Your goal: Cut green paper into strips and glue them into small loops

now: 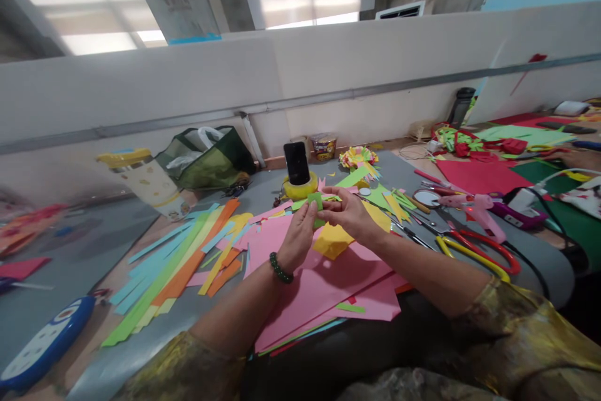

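A small piece of green paper (315, 202) is pinched between both hands above the middle of the table. My left hand (300, 233) holds its left side, the fingers pressed together, with a dark beaded bracelet on the wrist. From the right, my right hand (348, 213) grips the same piece with its fingertips. Just below the hands lies a folded yellow paper (332, 241), on top of a stack of pink sheets (305, 301). Behind them a phone (297, 163) stands upright at a yellow tape roll (300, 188).
Coloured paper strips (173, 263) fan out on the left, near a tumbler (145, 185) and a green bag (206, 157). Right of the hands are scissors (474, 254), a pink glue gun (479, 210) and red paper (474, 182). A paper flower (357, 157) sits behind.
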`<action>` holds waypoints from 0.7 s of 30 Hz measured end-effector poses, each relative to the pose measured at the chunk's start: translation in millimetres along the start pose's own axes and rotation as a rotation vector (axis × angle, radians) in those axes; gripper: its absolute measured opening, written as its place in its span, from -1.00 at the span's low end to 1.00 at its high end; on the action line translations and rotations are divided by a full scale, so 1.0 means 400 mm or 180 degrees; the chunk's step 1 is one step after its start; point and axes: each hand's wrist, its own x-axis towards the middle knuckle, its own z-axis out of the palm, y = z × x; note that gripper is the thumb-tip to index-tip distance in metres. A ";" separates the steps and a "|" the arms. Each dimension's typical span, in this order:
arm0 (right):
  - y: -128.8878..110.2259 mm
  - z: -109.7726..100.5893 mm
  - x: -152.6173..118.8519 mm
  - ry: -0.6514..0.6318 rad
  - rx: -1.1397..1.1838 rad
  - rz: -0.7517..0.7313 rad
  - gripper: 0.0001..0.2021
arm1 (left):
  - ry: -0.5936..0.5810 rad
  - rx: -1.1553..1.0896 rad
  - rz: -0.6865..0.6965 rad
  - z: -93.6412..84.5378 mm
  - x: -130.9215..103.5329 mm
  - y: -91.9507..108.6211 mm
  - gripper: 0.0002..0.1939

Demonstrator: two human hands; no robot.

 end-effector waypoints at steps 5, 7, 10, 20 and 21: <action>0.021 -0.005 0.010 0.0138 -0.0424 -0.0395 -0.49 | 0.0216 -0.0102 0.0200 -0.005 0.006 -0.019 -0.56; 0.024 -0.005 0.009 0.0208 -0.0637 -0.0597 -0.54 | 0.0327 -0.0167 0.0245 -0.007 0.007 -0.022 -0.58; 0.025 -0.003 0.003 -0.0074 -0.0627 -0.0449 -0.61 | 0.0476 -0.0355 0.0256 -0.008 0.009 -0.022 -0.62; 0.006 -0.040 0.017 -0.0431 -0.1829 -0.0454 -0.85 | 0.0514 0.0448 0.0023 -0.043 0.023 -0.003 -0.55; 0.001 -0.044 0.014 -0.0440 -0.2245 -0.0566 -0.87 | 0.0528 0.0893 0.0253 -0.054 0.026 0.008 -0.53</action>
